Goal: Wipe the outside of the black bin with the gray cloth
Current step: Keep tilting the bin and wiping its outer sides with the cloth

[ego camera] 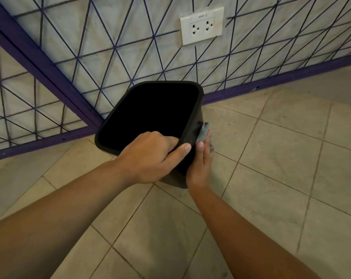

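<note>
The black bin (192, 115) stands on the tiled floor near the wall corner, its dark opening facing up at me. My left hand (150, 156) grips the near rim, with fingers curled inside and the thumb along the outside. My right hand (201, 164) presses the gray cloth (203, 131) against the bin's right outer wall. Most of the cloth is hidden between my palm and the bin; a crumpled part shows above my fingers.
A wall with a purple line pattern and purple skirting (271, 79) rises right behind the bin. A white double socket (201, 25) sits on the wall above it. Beige floor tiles (281, 168) spread to the right and toward me.
</note>
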Motion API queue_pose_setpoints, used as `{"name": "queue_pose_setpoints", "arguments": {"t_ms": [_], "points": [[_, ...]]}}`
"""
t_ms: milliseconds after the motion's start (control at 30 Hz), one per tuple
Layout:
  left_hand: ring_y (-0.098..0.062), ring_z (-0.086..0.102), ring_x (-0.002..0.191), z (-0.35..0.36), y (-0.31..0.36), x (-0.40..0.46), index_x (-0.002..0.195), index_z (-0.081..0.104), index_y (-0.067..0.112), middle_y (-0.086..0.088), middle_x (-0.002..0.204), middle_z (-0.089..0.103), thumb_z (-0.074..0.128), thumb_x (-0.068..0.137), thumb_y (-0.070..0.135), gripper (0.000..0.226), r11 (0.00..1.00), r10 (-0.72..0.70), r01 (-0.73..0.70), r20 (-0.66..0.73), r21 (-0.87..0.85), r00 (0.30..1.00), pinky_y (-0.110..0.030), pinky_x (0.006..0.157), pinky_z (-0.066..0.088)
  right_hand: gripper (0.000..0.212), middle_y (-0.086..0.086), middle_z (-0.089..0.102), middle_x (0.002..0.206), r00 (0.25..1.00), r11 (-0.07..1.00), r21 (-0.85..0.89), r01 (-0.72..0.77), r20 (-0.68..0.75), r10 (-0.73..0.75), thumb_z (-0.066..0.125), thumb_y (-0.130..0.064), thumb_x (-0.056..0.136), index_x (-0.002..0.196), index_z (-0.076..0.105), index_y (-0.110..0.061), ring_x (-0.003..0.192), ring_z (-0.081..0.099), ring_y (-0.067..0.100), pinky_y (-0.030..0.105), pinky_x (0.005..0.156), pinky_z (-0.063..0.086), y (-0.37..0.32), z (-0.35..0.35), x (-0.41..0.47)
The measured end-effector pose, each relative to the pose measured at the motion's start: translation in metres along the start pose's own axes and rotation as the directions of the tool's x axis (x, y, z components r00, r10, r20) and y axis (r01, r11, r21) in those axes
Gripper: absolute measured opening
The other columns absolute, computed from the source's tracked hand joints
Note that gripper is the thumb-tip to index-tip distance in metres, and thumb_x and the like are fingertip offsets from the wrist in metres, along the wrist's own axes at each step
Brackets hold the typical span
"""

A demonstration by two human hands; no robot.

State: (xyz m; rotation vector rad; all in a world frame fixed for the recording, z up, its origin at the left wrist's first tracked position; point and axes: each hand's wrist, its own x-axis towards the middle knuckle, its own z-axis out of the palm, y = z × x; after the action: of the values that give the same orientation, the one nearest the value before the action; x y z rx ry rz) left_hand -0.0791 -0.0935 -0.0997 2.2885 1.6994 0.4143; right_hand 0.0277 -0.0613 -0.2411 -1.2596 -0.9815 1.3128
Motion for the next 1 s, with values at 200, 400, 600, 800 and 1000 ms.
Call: {"name": "queue_pose_setpoints", "arguments": {"t_ms": [200, 400, 600, 800, 1000], "points": [[-0.014, 0.038, 0.04, -0.001, 0.001, -0.003, 0.056, 0.032, 0.031, 0.007, 0.046, 0.032, 0.036, 0.098, 0.05, 0.047, 1.0, 0.005, -0.005, -0.013, -0.016, 1.0, -0.025, 0.044, 0.027, 0.049, 0.009, 0.035, 0.16, 0.943, 0.94, 0.075, -0.331, 0.068, 0.327, 0.033, -0.034, 0.108, 0.156, 0.033, -0.023, 0.15, 0.03, 0.027, 0.048, 0.124, 0.024, 0.022, -0.021, 0.033], [-0.016, 0.041, 0.041, -0.003, -0.001, -0.003, 0.056, 0.038, 0.023, 0.004, 0.045, 0.036, 0.035, 0.096, 0.054, 0.051, 0.999, -0.006, 0.006, -0.011, -0.046, 1.0, -0.032, 0.042, 0.031, 0.053, 0.003, 0.031, 0.16, 0.964, 0.963, 0.092, -0.253, -0.064, 0.259, 0.034, -0.044, 0.106, 0.156, 0.032, -0.026, 0.147, 0.033, 0.022, 0.046, 0.121, 0.029, -0.001, -0.002, -0.006], [-0.008, 0.046, 0.043, 0.0, 0.003, -0.005, 0.056, 0.033, 0.032, 0.009, 0.043, 0.034, 0.037, 0.097, 0.049, 0.045, 0.999, 0.045, -0.045, -0.016, -0.011, 0.999, -0.017, 0.044, 0.024, 0.054, 0.0, 0.024, 0.165, 0.998, 0.998, 0.005, 0.062, 0.03, -0.062, 0.027, -0.046, 0.105, 0.158, 0.026, -0.032, 0.154, 0.016, 0.019, 0.041, 0.124, 0.012, -0.042, 0.004, 0.03], [-0.01, 0.039, 0.039, 0.003, 0.006, -0.007, 0.056, 0.03, 0.033, 0.009, 0.044, 0.031, 0.035, 0.097, 0.052, 0.045, 0.998, 0.055, -0.055, -0.003, 0.018, 0.998, -0.018, 0.044, 0.023, 0.048, 0.011, 0.041, 0.154, 0.958, 0.962, 0.069, -0.265, 0.137, 0.254, 0.029, -0.039, 0.108, 0.153, 0.038, -0.023, 0.145, 0.036, 0.028, 0.053, 0.122, 0.028, 0.002, -0.023, 0.044], [-0.012, 0.035, 0.037, 0.003, 0.005, 0.001, 0.055, 0.029, 0.03, 0.006, 0.043, 0.029, 0.037, 0.098, 0.049, 0.048, 0.998, 0.047, -0.045, -0.047, 0.045, 0.998, -0.022, 0.044, 0.02, 0.053, 0.007, 0.042, 0.154, 0.896, 0.88, 0.193, -0.435, -0.001, 0.443, 0.026, -0.048, 0.107, 0.152, 0.037, -0.023, 0.143, 0.039, 0.025, 0.046, 0.119, 0.034, 0.024, -0.012, -0.023]]}}
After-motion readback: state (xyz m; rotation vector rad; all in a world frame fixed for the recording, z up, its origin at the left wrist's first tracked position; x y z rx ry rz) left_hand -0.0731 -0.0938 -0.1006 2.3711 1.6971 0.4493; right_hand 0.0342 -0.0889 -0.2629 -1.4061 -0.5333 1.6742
